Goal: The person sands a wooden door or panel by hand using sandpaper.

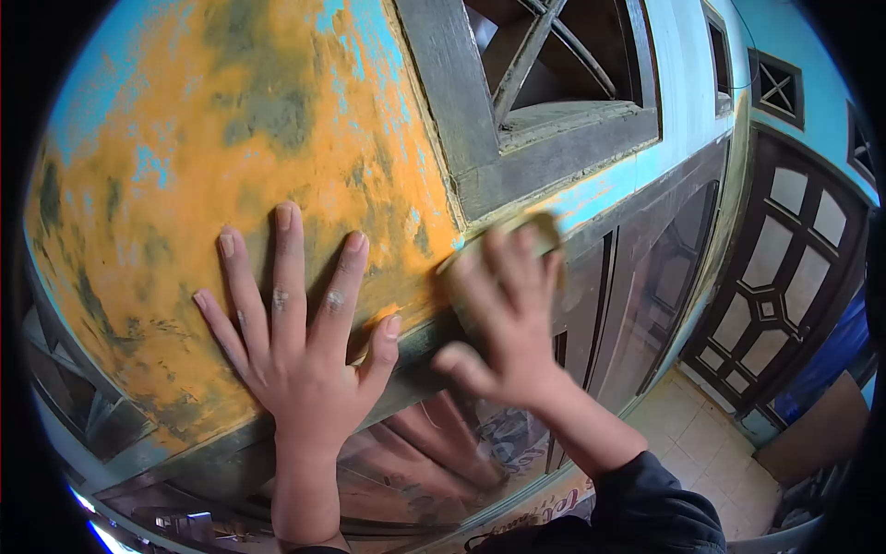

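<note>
My left hand (309,369) lies flat against the wall (185,212), fingers spread, with whitish dust on its knuckles. The wall's surface is patchy orange, with grey-green stains and flakes of turquoise paint. Blurred by motion, my right hand (512,319) presses a dull yellowish-tan piece of sandpaper (551,228) onto the strip of wall just under the window frame (544,157). Only the sandpaper's edges show past the fingers; its underside is hidden.
A dark wooden frame with glass panes (434,452) runs below both hands. To the right stand a brown panelled door (771,272), a tiled floor (688,443), a brown board (817,429) and blue sheeting (826,355). Small vents with crossed bars sit higher up.
</note>
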Demonstrator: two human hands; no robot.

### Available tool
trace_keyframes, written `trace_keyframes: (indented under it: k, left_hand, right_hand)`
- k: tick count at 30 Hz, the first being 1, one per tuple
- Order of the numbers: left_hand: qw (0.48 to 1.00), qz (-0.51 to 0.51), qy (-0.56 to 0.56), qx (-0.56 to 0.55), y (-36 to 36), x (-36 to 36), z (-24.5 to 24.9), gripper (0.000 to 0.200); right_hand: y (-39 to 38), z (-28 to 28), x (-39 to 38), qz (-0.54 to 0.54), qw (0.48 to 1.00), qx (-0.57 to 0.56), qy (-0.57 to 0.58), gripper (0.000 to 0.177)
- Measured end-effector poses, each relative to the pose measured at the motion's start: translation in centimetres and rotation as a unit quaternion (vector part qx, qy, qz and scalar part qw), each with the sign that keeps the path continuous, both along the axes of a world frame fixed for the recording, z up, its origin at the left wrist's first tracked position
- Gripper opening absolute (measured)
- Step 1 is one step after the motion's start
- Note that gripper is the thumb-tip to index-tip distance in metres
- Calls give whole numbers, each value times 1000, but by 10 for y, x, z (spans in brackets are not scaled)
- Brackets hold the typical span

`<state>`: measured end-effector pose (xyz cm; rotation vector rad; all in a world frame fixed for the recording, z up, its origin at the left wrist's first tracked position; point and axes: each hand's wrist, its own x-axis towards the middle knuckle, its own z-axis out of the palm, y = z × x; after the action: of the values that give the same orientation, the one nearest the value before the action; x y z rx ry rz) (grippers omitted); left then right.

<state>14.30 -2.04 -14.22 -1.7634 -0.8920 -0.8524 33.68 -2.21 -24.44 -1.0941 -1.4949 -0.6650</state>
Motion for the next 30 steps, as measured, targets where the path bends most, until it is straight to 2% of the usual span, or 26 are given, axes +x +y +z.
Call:
trace_keyframes:
  k: [2, 3, 5, 6, 10, 13, 17, 22, 27, 30]
  left_hand:
    - [1000, 1, 3, 4, 1, -1, -1, 53]
    - [1000, -1, 3, 5, 2, -2, -2, 53]
    - [1000, -1, -1, 7, 3, -3, -2, 52]
    - [1000, -1, -1, 3, 3, -3, -2, 51]
    - [1000, -9, 4, -1, 2, -5, -1, 49]
    - [1000, -15, 5, -19, 0, -5, 0, 51]
    - [998, -16, 13, -55, -7, -9, 10, 57]
    - [999, 9, -3, -35, -12, -33, 23, 62]
    - [999, 35, -17, 9, -5, -40, 24, 60]
    - [999, 36, -16, 13, -3, -42, 22, 61]
  right_hand:
    - [-6, -3, -8, 14, 995, -51, -79, 74]
    - [-3, -1, 8, -27, 993, -35, -106, 74]
    - [3, 8, 32, -51, 998, -8, 26, 73]
    - [6, 9, 36, -54, 997, 7, 45, 75]
    - [-1, -12, -3, -28, 995, -23, -93, 77]
    - [2, 10, 10, -63, 991, -10, -114, 75]
    - [-2, 63, 10, -54, 994, 2, -99, 75]
    - [-8, 18, -5, -69, 991, -43, -102, 79]
    - [1, 70, -5, -92, 990, 18, -108, 76]
    - [-2, 57, -11, -71, 993, -2, -97, 77]
